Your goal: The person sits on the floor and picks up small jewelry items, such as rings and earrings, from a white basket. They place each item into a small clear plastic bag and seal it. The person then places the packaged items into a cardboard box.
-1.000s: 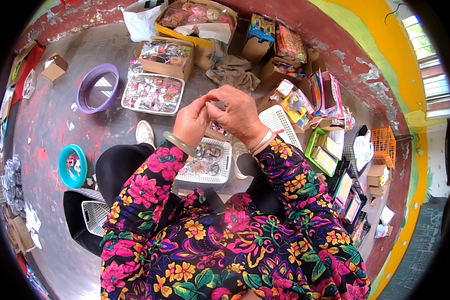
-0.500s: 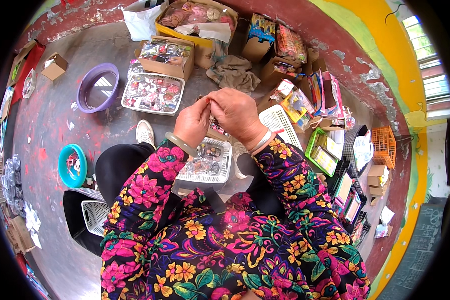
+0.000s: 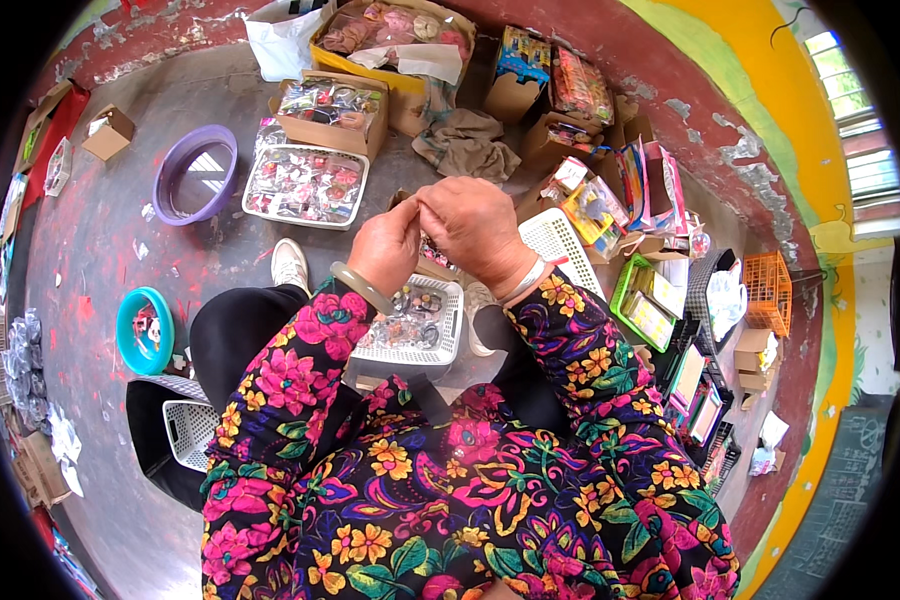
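Note:
My left hand [image 3: 386,243] and my right hand [image 3: 475,225] meet at the fingertips in front of me, raised over the space between my knees. Both are closed in a pinch. Whatever lies between the fingers is hidden or too small to name. Below them a white plastic basket [image 3: 454,325] holds small items in clear bags. Just beyond my hands a cardboard box with small packets shows only in part. A pale bangle [image 3: 363,287] circles my left wrist, and a light band [image 3: 523,281] is on my right.
A white basket [image 3: 253,208] of bagged trinkets stands ahead, beside a purple basin [image 3: 163,190]. A teal basin [image 3: 122,332] is at left. Cardboard boxes [image 3: 513,100] line the far wall. To the right are a green tray [image 3: 625,290] and an orange crate [image 3: 767,290].
My hands stay pinched together in nearly the same place. Only a very slight shift of the right-hand fingers shows.

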A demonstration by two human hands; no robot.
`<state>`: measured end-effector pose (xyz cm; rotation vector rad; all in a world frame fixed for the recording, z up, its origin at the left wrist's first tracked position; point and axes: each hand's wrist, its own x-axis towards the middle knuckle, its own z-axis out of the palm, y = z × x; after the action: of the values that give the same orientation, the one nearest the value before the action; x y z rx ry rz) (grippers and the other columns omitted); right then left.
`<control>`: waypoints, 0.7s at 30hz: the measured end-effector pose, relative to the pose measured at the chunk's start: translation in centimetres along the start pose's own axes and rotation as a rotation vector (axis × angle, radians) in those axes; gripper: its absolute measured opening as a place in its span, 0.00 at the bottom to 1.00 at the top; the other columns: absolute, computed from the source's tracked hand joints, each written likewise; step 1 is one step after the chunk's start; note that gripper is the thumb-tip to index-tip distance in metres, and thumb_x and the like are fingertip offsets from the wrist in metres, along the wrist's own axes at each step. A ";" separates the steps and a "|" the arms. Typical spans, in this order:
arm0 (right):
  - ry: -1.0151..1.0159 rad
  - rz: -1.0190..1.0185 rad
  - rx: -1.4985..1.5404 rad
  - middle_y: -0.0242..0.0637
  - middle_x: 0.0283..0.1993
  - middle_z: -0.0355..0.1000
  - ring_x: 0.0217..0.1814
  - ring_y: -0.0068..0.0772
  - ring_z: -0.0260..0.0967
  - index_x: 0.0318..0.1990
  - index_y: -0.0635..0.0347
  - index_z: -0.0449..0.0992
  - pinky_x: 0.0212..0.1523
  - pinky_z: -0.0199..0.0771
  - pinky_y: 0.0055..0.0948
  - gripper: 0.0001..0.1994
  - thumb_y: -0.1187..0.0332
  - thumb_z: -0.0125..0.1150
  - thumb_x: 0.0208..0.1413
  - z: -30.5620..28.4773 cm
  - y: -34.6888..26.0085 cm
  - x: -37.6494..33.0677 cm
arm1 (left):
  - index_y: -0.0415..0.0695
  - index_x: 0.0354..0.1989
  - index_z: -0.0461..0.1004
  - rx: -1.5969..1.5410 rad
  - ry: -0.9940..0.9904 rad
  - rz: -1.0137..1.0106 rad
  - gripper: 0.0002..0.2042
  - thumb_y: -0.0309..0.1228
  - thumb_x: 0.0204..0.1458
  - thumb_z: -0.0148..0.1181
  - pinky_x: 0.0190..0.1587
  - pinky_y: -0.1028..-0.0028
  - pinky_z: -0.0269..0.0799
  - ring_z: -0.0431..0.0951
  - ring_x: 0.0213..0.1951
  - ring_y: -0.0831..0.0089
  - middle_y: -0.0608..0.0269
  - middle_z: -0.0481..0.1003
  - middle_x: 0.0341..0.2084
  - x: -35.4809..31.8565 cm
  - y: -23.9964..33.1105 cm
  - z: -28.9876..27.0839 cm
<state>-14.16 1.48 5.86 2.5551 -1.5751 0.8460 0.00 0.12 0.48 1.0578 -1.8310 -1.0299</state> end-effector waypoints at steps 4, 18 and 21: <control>0.048 0.120 0.173 0.36 0.26 0.70 0.29 0.39 0.69 0.27 0.57 0.74 0.28 0.68 0.32 0.05 0.69 0.55 0.43 0.4 0.1 -0.1 | 0.41 0.39 0.71 -0.080 0.062 -0.020 0.10 0.30 0.51 0.49 0.31 0.60 0.67 0.71 0.32 0.46 0.43 0.71 0.26 -0.1 -0.9 0.5; -0.058 -0.021 -0.042 0.34 0.24 0.69 0.28 0.38 0.68 0.27 0.55 0.72 0.28 0.65 0.34 0.04 0.68 0.54 0.43 0.1 -0.2 0.0 | 0.42 0.38 0.69 0.084 -0.018 -0.014 0.09 0.29 0.49 0.48 0.31 0.56 0.66 0.71 0.31 0.46 0.44 0.71 0.25 0.0 0.3 -0.3; -0.023 -0.020 -0.031 0.34 0.23 0.69 0.28 0.38 0.68 0.27 0.55 0.72 0.28 0.65 0.33 0.03 0.68 0.54 0.44 0.2 0.0 -0.1 | 0.41 0.38 0.70 0.085 -0.029 -0.008 0.09 0.29 0.50 0.48 0.31 0.57 0.66 0.71 0.31 0.46 0.44 0.72 0.25 0.1 0.2 -0.3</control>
<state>-14.11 1.52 5.65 2.5639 -1.5533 0.7864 0.18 0.05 0.80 1.1062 -1.9098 -0.9839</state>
